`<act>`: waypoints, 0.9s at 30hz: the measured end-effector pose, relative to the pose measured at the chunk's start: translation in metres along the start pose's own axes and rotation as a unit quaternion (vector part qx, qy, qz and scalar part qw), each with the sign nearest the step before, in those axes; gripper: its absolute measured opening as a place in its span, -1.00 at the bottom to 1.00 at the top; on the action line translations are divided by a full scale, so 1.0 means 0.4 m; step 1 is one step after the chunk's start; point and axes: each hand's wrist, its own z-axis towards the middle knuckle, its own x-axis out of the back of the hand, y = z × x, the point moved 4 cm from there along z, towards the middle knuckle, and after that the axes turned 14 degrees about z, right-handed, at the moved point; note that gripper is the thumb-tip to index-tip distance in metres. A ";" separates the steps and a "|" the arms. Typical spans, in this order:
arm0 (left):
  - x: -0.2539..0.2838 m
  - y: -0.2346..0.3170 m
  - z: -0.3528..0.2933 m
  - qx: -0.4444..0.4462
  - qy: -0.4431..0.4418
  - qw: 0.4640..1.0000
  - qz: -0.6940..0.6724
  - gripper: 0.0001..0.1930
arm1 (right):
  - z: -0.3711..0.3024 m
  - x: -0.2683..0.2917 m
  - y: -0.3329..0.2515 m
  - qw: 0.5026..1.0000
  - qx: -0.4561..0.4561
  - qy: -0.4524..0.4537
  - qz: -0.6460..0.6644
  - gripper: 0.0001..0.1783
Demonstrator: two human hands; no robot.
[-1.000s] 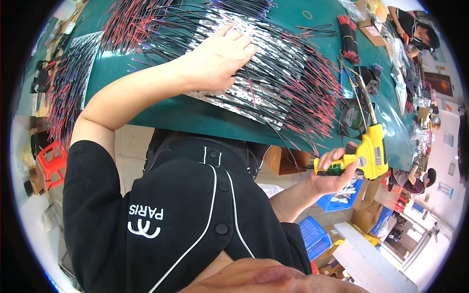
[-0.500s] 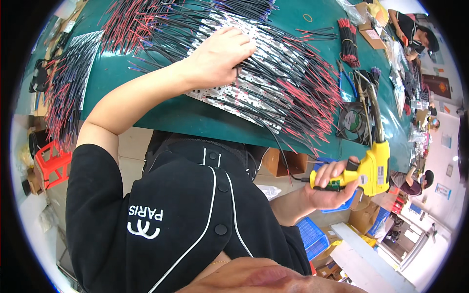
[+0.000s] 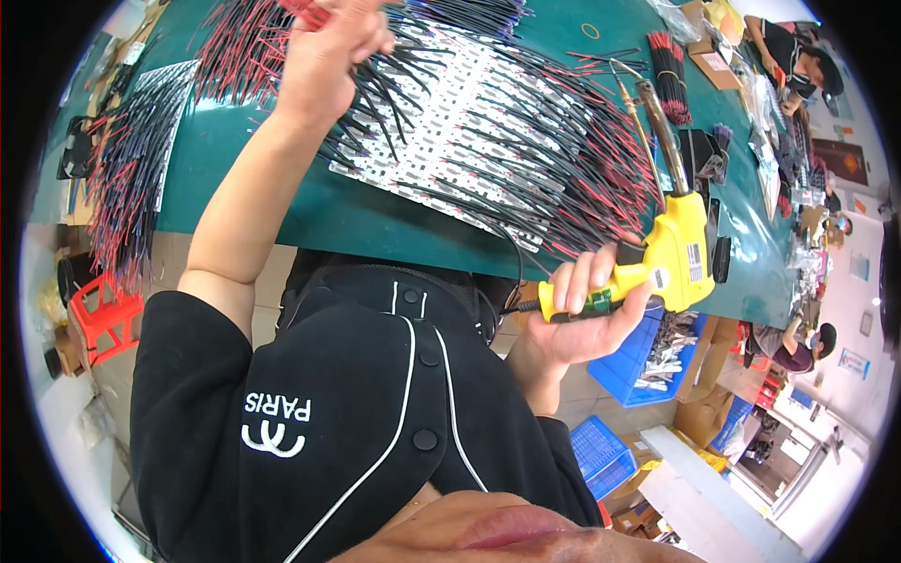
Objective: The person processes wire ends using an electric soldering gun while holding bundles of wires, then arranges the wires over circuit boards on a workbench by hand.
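My right hand point(image 3: 587, 305) is closed around the handle of a yellow soldering gun point(image 3: 683, 255), over the table's near right edge. Its metal barrel and thin guide tube point up and away, and a black cord leaves the handle's end. At the far left, my left hand point(image 3: 328, 61) is closed on a red thing point(image 3: 306, 11), whose kind I cannot make out at the picture's upper rim. Under and beside that hand lies a white circuit board panel point(image 3: 427, 117). Rows of black and red wires point(image 3: 526, 131) stick out along it, fanning right.
A second wired panel point(image 3: 141, 141) lies at the table's left end. More loose wires point(image 3: 235, 47) are at the far left, and a tied wire bundle point(image 3: 668, 80) at the far right. A blue bin point(image 3: 624, 375) stands below the right edge. Two people work on the right.
My left hand has moved from the panel's middle up and to the left, and a red thing now shows in it. The soldering gun has shifted left and up, its tip nearer the wires.
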 end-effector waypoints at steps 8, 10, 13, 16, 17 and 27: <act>0.237 -0.061 -0.045 0.052 0.184 0.845 0.500 -0.63 | 0.007 0.026 -0.064 0.997 0.075 0.000 -0.035 -0.53; 0.213 0.021 -0.040 0.007 0.263 0.739 0.620 -0.65 | 0.011 0.045 -0.093 0.993 0.104 0.014 -0.060 -0.53; 0.244 0.163 -0.068 -0.179 0.447 0.462 0.745 -0.43 | 0.013 0.033 -0.112 0.989 0.124 -0.001 -0.081 -0.51; 0.043 0.283 -0.122 -0.389 0.278 0.437 0.762 -0.64 | 0.007 0.031 -0.138 0.982 0.153 0.010 -0.107 -0.52; 0.012 0.292 -0.148 -0.448 0.220 0.462 0.733 -0.72 | 0.007 0.031 -0.145 0.981 0.164 0.011 -0.106 -0.52; -0.158 0.009 -0.247 -0.119 -0.276 0.714 0.632 -0.79 | -0.022 0.042 -0.199 0.970 0.214 0.014 -0.118 -0.55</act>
